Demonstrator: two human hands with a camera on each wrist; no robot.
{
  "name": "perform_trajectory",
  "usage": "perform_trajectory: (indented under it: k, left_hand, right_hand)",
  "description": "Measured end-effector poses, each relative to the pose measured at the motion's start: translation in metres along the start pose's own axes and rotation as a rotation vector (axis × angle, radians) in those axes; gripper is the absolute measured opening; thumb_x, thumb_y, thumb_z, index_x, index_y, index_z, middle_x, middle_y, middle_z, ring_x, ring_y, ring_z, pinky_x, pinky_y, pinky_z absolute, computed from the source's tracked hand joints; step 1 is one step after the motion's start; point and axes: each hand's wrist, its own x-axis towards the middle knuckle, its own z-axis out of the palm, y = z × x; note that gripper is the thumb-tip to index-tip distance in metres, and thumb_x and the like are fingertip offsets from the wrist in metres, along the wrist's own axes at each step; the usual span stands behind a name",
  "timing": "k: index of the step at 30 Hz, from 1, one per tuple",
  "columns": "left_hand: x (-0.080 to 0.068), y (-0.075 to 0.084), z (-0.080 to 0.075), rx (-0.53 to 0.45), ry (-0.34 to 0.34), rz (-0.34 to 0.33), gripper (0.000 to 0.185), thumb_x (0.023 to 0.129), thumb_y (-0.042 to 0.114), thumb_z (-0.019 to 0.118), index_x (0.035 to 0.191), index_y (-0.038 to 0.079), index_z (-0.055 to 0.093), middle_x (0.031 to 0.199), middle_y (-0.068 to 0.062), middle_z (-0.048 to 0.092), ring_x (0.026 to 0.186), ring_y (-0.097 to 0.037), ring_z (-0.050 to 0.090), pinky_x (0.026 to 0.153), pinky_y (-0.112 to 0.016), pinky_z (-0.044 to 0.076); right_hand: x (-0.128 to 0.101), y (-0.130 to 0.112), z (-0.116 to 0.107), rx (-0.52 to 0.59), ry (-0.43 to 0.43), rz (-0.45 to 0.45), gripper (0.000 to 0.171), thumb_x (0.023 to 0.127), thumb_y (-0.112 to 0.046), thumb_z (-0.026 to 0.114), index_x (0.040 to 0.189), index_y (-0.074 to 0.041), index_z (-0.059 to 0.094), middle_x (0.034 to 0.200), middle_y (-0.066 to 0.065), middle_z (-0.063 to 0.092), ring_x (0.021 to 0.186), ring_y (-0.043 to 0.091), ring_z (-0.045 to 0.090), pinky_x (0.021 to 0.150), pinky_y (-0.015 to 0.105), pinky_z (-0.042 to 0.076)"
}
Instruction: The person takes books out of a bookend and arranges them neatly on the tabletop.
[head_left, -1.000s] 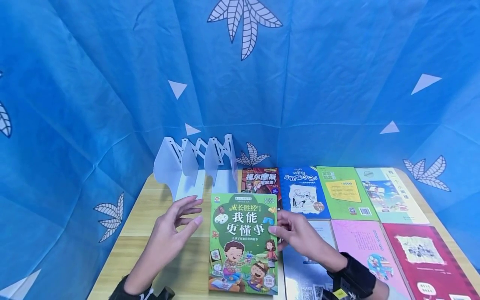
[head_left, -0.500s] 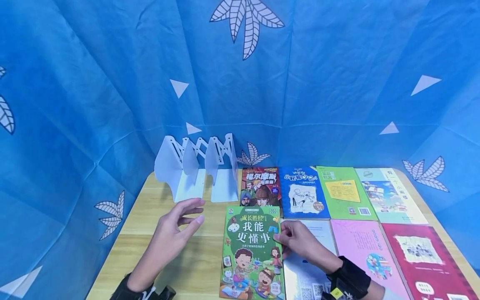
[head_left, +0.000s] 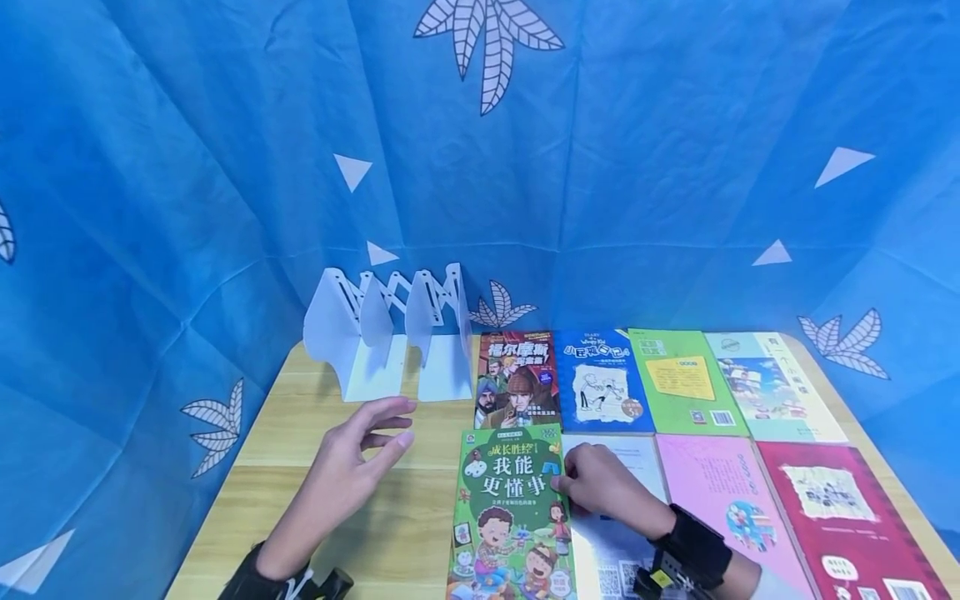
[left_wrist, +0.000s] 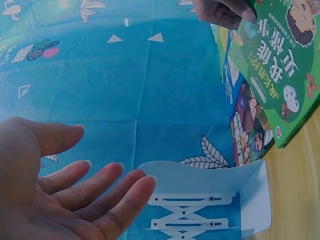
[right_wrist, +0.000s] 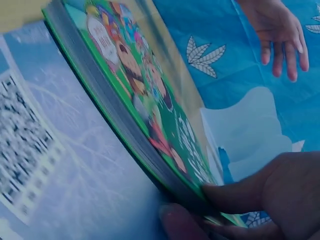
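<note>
My right hand (head_left: pixel 600 482) pinches the right edge of a green picture book (head_left: pixel 513 517), thumb on the cover and fingers beneath. In the right wrist view, the thumb (right_wrist: pixel 240 195) presses near the page edges of the same book (right_wrist: pixel 150 100). The book lies face up at the table's front, its lower end cut off by the frame in the head view. My left hand (head_left: pixel 348 479) hovers to the left of the book, holding nothing, fingers loosely bent and apart from the thumb. In the left wrist view, that hand (left_wrist: pixel 75 185) is near the white bookend rack (left_wrist: pixel 200 180).
Behind the hands, the expandable white rack (head_left: pixel 442 371) stands on the wooden table (head_left: pixel 300 433). To the right lie a red detective book (head_left: pixel 517 379), a blue book (head_left: pixel 603 383), a green book (head_left: pixel 678 379), a pink book (head_left: pixel 727 500), a dark red book (head_left: pixel 847 517) and others. A blue curtain hangs behind.
The green picture book has moved right and toward the front edge in my right hand, uncovering more of the red detective book. My left hand stays nearly in place.
</note>
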Motion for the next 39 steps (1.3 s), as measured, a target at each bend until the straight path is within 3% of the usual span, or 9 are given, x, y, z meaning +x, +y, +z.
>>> perform_trajectory:
  k: [7,13,20,27,35,39]
  left_hand:
    - [0.0,0.003,0.002,-0.017,-0.021,-0.022,0.038,0.102,0.021,0.068,0.138,0.016,0.061,0.135,-0.001,0.07,0.116,-0.017,0.072,0.095,-0.024,0.061]
    - [0.0,0.005,0.004,-0.011,-0.035,-0.041,0.037,0.102,0.023,0.068,0.138,0.018,0.061,0.135,0.0,0.07,0.115,-0.016,0.072,0.095,-0.022,0.06]
    - [0.001,0.004,0.004,-0.004,-0.042,-0.046,0.037,0.102,0.024,0.067,0.138,0.018,0.061,0.135,0.0,0.07,0.114,-0.016,0.072,0.095,-0.023,0.061]
    - [-0.001,0.007,0.005,0.0,-0.065,-0.105,0.037,0.103,0.027,0.067,0.138,0.018,0.061,0.136,0.0,0.069,0.115,-0.016,0.072,0.096,-0.028,0.062]
    - [0.001,0.003,0.008,0.029,-0.052,-0.046,0.037,0.102,0.022,0.067,0.137,0.014,0.061,0.135,-0.002,0.07,0.116,-0.019,0.072,0.095,-0.033,0.063]
    - [0.008,0.0,0.017,0.165,-0.02,0.07,0.04,0.101,0.023,0.069,0.138,0.012,0.061,0.136,-0.005,0.07,0.116,-0.022,0.072,0.092,-0.038,0.064]
  right_hand:
    - [0.004,-0.004,-0.008,-0.052,-0.122,0.026,0.05,0.094,-0.025,0.076,0.051,-0.02,0.051,0.042,-0.006,0.044,0.039,0.012,0.041,0.047,0.023,0.032]
    - [0.003,0.001,-0.015,-0.025,-0.193,0.016,0.044,0.094,-0.027,0.076,0.056,-0.014,0.06,0.045,0.0,0.051,0.04,0.014,0.047,0.048,0.027,0.042]
    - [0.006,0.004,-0.014,0.001,-0.212,-0.04,0.044,0.096,-0.029,0.074,0.057,-0.013,0.063,0.046,-0.001,0.051,0.04,0.015,0.049,0.05,0.028,0.049]
    - [0.008,0.002,-0.006,-0.025,-0.193,0.004,0.046,0.094,-0.028,0.076,0.054,-0.013,0.061,0.041,-0.005,0.046,0.037,0.012,0.045,0.05,0.026,0.046]
    - [0.007,0.001,-0.006,-0.085,-0.173,0.031,0.048,0.094,-0.029,0.077,0.053,-0.016,0.056,0.041,-0.006,0.042,0.038,0.014,0.046,0.055,0.025,0.045]
    - [0.006,0.005,-0.014,-0.059,-0.151,-0.024,0.039,0.098,-0.024,0.072,0.062,-0.013,0.063,0.046,-0.006,0.047,0.041,0.013,0.048,0.05,0.025,0.045]
